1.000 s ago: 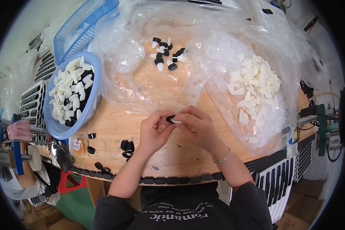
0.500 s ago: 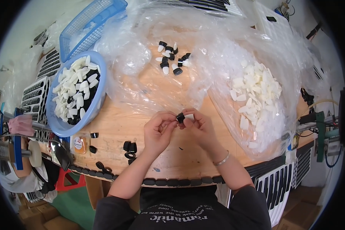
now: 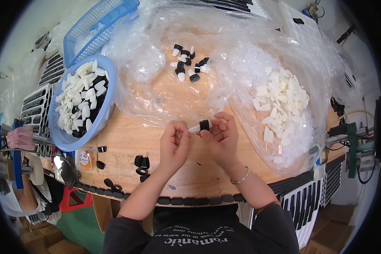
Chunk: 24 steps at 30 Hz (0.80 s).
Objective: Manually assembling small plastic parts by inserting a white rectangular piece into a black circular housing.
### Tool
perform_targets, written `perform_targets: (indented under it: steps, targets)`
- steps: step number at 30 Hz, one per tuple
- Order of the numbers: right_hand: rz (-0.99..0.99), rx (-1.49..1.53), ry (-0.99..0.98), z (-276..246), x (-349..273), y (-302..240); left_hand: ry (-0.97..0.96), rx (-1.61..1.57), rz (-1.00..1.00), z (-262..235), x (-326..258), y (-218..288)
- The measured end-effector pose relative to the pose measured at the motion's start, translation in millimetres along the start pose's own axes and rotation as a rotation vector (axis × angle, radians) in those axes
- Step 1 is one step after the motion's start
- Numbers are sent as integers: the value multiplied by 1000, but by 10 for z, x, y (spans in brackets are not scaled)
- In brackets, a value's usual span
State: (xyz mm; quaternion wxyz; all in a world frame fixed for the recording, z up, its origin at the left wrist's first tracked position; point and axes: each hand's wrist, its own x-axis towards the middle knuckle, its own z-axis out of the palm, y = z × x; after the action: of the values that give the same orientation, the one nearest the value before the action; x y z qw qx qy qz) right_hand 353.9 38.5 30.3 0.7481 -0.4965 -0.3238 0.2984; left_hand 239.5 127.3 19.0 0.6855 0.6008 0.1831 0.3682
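Above the middle of the table, a white tongue-shaped plastic piece (image 3: 194,128) runs through a short black ring (image 3: 204,125). My left hand (image 3: 175,142) is closed, with its thumb and forefinger pinching the white tip. On the other side, my right hand (image 3: 222,137) grips the black ring between thumb and fingers, and a bit of white shows beyond the ring there. Farther back lies a small cluster of black rings with white pieces in them (image 3: 189,60). Loose black rings (image 3: 142,161) lie left of my left forearm.
A blue basin (image 3: 111,95) of white and black parts stands at left, before a blue basket (image 3: 101,25). White pieces (image 3: 280,99) are heaped on clear plastic sheeting (image 3: 245,84) at right. Black caps (image 3: 190,201) line the table's near edge. A person's arm shows at far left.
The white piece now pokes out of the ring toward my left hand, whose fingers pinch its tip. My right hand has turned and its fingers have opened slightly around the ring.
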Motion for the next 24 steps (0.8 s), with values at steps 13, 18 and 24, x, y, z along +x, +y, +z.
perform_targets:
  steps: [13,18,24]
  targets:
    - [-59,-345,-205,-161,-2,-213,-239,453,215,-124,129,233]
    - [-179,-555,-145,-103,-1,-320,-228,497,226,-85,132,263]
    - [-312,-651,-143,-112,-2,-292,-202,138,5,-124,48,149]
